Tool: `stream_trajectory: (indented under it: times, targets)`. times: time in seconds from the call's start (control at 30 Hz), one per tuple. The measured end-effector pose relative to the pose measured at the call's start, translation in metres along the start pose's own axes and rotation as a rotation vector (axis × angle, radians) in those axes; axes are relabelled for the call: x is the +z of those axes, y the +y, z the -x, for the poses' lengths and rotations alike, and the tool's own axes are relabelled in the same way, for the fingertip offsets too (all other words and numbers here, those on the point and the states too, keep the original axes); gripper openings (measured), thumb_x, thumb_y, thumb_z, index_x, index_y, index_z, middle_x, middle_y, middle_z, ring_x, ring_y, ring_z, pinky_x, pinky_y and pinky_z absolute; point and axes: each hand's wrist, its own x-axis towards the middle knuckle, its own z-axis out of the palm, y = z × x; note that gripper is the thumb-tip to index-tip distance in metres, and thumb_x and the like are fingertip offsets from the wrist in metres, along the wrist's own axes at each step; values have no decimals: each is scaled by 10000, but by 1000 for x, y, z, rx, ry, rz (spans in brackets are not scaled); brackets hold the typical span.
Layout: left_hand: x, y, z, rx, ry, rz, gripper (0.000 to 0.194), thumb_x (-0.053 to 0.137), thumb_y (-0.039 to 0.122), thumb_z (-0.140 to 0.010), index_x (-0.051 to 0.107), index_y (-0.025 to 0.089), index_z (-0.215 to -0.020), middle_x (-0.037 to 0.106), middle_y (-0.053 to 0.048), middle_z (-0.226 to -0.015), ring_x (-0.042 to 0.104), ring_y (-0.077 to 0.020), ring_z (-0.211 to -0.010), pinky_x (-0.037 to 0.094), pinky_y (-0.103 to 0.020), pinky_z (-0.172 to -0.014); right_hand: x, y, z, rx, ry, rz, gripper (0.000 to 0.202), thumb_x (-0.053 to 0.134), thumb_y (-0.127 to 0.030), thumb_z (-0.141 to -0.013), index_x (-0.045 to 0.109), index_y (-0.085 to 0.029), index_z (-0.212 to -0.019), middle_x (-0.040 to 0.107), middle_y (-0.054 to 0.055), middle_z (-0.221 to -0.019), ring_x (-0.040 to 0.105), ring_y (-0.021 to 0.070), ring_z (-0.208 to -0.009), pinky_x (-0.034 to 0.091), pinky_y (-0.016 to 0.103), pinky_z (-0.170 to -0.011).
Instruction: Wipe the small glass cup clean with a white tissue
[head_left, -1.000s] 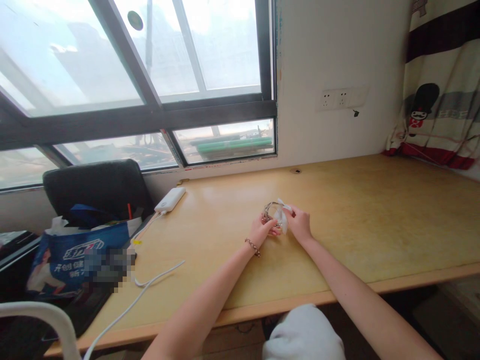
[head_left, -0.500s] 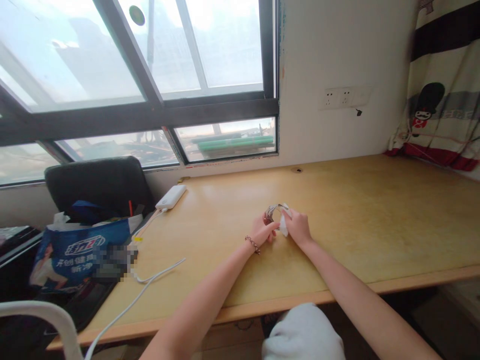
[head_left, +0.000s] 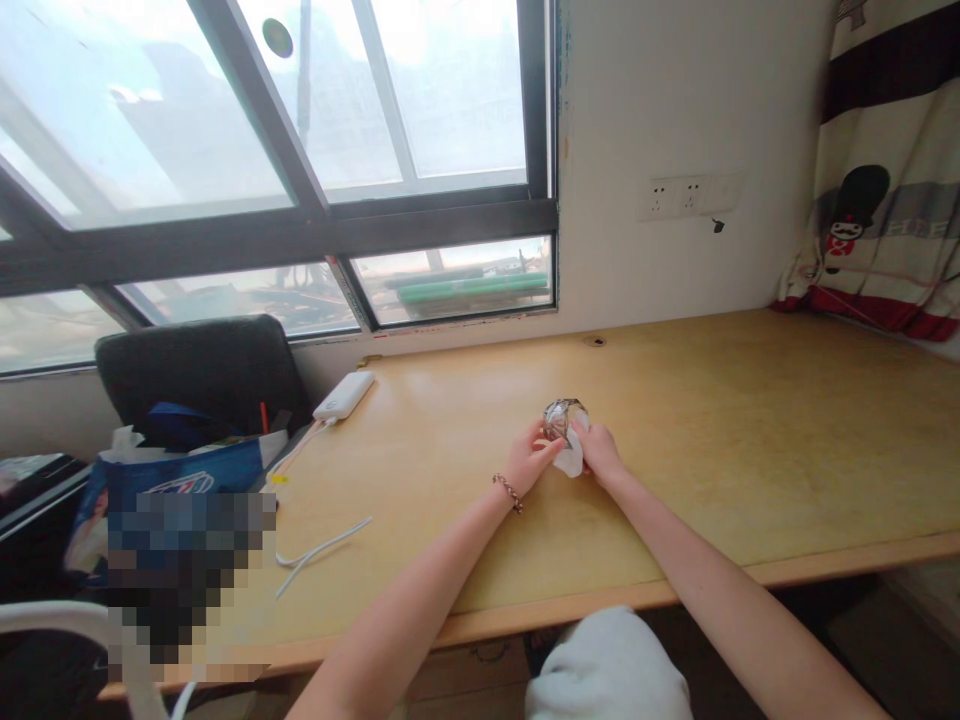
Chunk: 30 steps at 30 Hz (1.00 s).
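Note:
A small shiny glass cup (head_left: 557,418) with a dark pattern is held just above the desk, tilted. My left hand (head_left: 530,458) grips its left side with fingers and thumb, and a braided bracelet circles that wrist. At the right, my right hand (head_left: 601,453) is closed on a white tissue (head_left: 569,458), which lies against the cup and hangs below it. The right fingertips are mostly hidden behind the tissue and cup.
Around the hands spreads a yellowish wooden desk (head_left: 720,430). A white power bank (head_left: 344,396) with a cable (head_left: 322,545) sits at its left edge. Beyond are a black chair (head_left: 199,370) and a blue bag (head_left: 187,475), partly blurred out.
The cup has been turned, so its opening no longer faces me and its patterned side shows. Both hands shifted slightly, and more of the tissue hangs below the cup.

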Motion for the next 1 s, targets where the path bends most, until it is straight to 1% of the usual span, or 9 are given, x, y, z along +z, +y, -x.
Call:
stream_trajectory:
  times: [0.1, 0.2, 0.33, 0.4, 0.53, 0.6, 0.73, 0.87, 1.0]
  targets:
    - [2, 3, -1, 65, -88, 97, 416, 610, 333, -693, 547, 154, -1064, 566, -89, -1102, 516, -213, -1012, 398, -315, -871, 1, 1, 1, 31, -96, -135, 387, 424, -457, -764, 562, -140, -589, 511, 16, -406, 429, 105, -308, 290, 206, -312]
    - [-2, 2, -4, 15, -103, 194, 409, 608, 351, -693, 573, 137, -1040, 574, -93, -1108, 501, -232, -1044, 366, -341, -917, 2, 0, 1, -8, -153, -99, 331, 493, -439, -722, 582, -133, -632, 553, 25, -472, 461, 109, -355, 302, 203, -337]
    - [-6, -4, -7, -147, -76, 342, 458, 562, 451, -706, 605, 90, -984, 612, -132, -1029, 540, -250, -993, 376, -368, -901, -5, -5, 0, -215, 118, 246, 315, 483, -384, -740, 585, -137, -572, 593, 70, -539, 545, 157, -509, 359, 224, -462]
    - [-7, -7, -7, -216, -55, 416, 502, 533, 486, -716, 598, 65, -984, 627, -158, -978, 563, -254, -954, 395, -379, -874, -9, -7, 3, -362, 242, 355, 292, 453, -357, -767, 601, -140, -638, 619, 84, -606, 560, 171, -578, 370, 234, -522]
    - [-10, -11, -8, -252, -20, 492, 537, 483, 530, -732, 579, 73, -997, 646, -157, -913, 592, -240, -888, 425, -371, -829, -12, -11, 10, -472, 315, 380, 286, 420, -356, -792, 600, -143, -730, 621, 74, -619, 554, 159, -566, 376, 227, -537]
    - [-12, -13, -10, -262, 4, 520, 541, 443, 560, -740, 589, 94, -971, 658, -137, -866, 608, -223, -828, 440, -361, -800, -10, -13, 12, -422, 232, 306, 286, 439, -374, -779, 595, -146, -706, 608, 50, -584, 544, 140, -518, 374, 208, -494]
    - [-13, -16, -12, -299, 103, 499, 585, 419, 623, -710, 618, 100, -880, 658, -105, -705, 613, -195, -676, 459, -325, -714, -3, -16, 11, -251, -52, 194, 210, 516, -323, -715, 606, -139, -665, 599, 16, -541, 520, 112, -429, 337, 177, -392]
    - [-9, -15, -10, -237, 76, 383, 651, 384, 652, -698, 621, 89, -922, 656, -112, -774, 607, -202, -728, 450, -317, -719, -1, -15, 12, -216, -26, 186, 339, 435, -367, -773, 614, -132, -607, 572, 32, -465, 535, 124, -445, 342, 180, -401]
    - [-6, -12, -9, -125, -57, 236, 570, 572, 545, -639, 593, 125, -1025, 636, -94, -948, 571, -216, -892, 421, -314, -813, 1, -11, 13, -88, -32, 24, 465, 358, -472, -804, 604, -133, -604, 507, 32, -365, 490, 127, -362, 330, 197, -354]
